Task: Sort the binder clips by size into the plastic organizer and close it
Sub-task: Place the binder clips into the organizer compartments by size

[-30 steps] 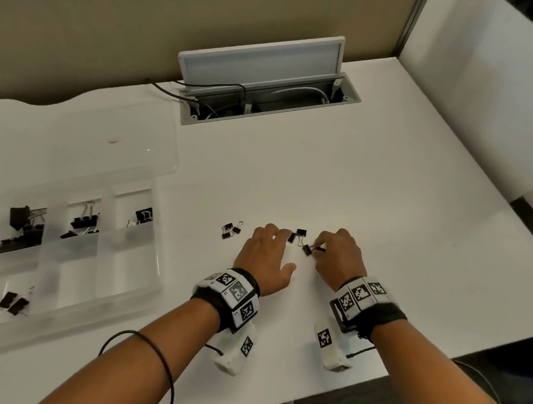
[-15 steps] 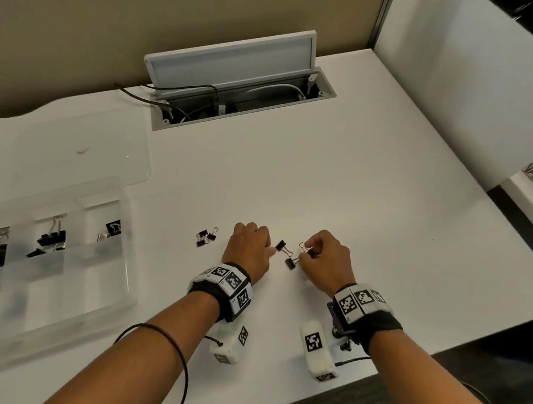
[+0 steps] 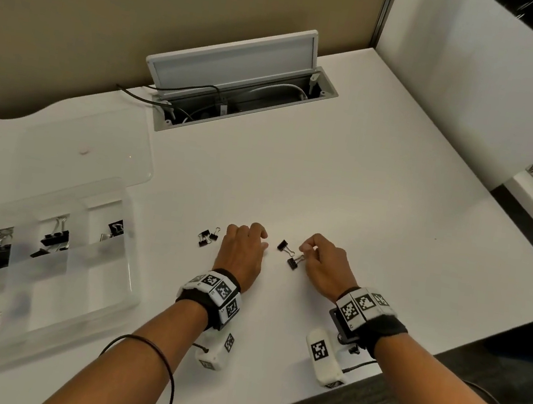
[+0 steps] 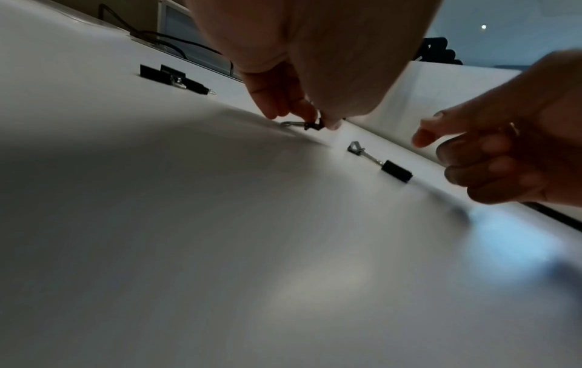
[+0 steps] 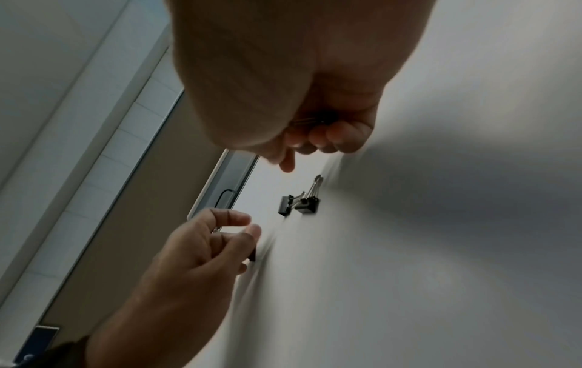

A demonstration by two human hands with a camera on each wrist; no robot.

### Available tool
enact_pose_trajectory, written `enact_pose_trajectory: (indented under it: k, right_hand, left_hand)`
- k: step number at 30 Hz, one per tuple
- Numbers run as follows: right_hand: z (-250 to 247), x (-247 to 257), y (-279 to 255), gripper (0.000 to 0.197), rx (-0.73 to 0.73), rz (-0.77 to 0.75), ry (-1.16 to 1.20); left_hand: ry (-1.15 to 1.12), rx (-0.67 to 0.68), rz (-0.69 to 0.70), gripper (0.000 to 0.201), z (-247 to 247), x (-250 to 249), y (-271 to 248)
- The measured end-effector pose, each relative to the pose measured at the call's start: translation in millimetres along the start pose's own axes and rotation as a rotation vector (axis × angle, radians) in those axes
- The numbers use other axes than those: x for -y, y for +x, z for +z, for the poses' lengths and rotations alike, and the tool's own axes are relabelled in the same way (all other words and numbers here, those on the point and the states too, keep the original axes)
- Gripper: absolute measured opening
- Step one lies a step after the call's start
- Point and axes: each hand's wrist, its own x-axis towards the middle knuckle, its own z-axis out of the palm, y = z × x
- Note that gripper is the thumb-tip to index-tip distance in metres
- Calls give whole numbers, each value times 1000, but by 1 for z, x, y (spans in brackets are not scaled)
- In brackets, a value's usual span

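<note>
Though flat a second ago, now curled: left hand [image 3: 242,255], pinching a small binder clip [image 4: 312,124] against the desk [image 3: 361,198]. Right hand [image 3: 324,268] curled round a second clip [image 5: 312,122], partly hidden. Between the hands, two loose clips [image 3: 283,245]; further left, a clip pair [image 3: 207,238]. Plastic organizer [image 3: 133,286] well left, lid open, partly filled. Judged: sorting unfinished.

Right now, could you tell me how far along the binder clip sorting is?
Done: black binder clips lie in four compartments of the clear plastic organizer. In hand: the left hand pinches a small black clip; the right hand seems to hold a second clip in its curled grip. Left: four loose clips on the white table, then closing the open lid.
</note>
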Motion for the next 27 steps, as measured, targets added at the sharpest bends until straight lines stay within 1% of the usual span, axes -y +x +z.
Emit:
enact_pose_trajectory:
  k: [2,5,7,8,9,12,14,18,20,24,27]
  right_hand:
    - [0,-1,0,19,4,-39,-36]
    - [0,-2,0,13,12,-28,-70]
    - [0,-2,-2,11,23,-18,-81]
    - [1,-1,-2,11,20,-13,-76]
    - [0,-1,-3,10,13,-11,-70]
    - [0,2,-3,10,-10,-6,-58]
    - [-1,3,-2,10,-14,-10,-61]
    - [-3,0,-2,9,-22,2,-66]
    - [-2,-1,-2,9,-21,12,-72]
    - [-1,0,-3,10,-14,5,-87]
    - [1,1,-3,7,6,-3,-110]
  left_hand:
    - [-219,-29,-99,19,-4,-3,-2]
    - [-545,-70,-221,10,-7,-6,-6]
    - [-705,-77,-300,11,-7,-6,-8]
    - [-733,-70,-319,14,-8,-6,-8]
    - [-722,-67,-312,15,-7,-5,-8]
    - [-538,-67,-226,13,0,4,-9]
    - [-469,-54,-199,16,5,9,-11]
    - [-313,-31,-98,36,6,6,-14]
    - [-266,-10,-116,43,6,2,-11]
    - [-224,40,-140,29,4,-5,-6]
    - [-222,49,-155,28,1,-6,-6]
